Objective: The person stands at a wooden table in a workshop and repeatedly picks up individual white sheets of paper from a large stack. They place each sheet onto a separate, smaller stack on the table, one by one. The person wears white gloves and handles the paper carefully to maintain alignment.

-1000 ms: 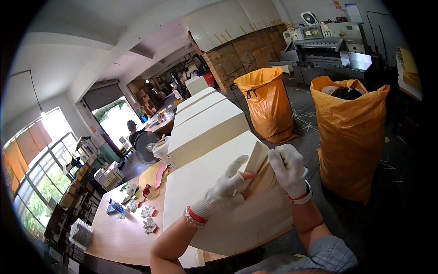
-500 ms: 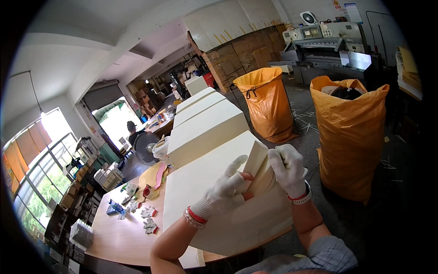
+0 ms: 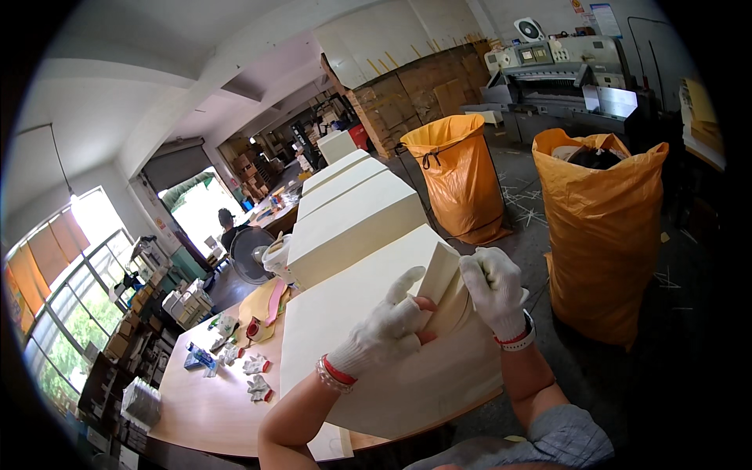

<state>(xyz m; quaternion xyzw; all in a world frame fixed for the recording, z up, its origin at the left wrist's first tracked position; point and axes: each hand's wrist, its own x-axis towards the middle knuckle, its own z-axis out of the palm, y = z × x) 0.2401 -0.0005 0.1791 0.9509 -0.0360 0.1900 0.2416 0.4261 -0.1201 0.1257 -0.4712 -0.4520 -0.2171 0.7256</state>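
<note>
Where smooth paper [image 3: 440,270] bends, the left hand [image 3: 384,323] spreads its fingers; the right hand [image 3: 495,288] curls (grip unclear). Two crinkled sacks [image 3: 603,235] stand nearby.

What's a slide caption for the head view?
White-gloved left hand and right hand at the curled corner of a broad cream paper stack, near a tall orange plastic sack.

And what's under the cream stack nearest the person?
Wooden tabletop shows past the left and lower edges of the cream stack, and a pale sheet shows at the lower left. The left forearm hides part of that edge; anything farther beneath is covered.
</note>
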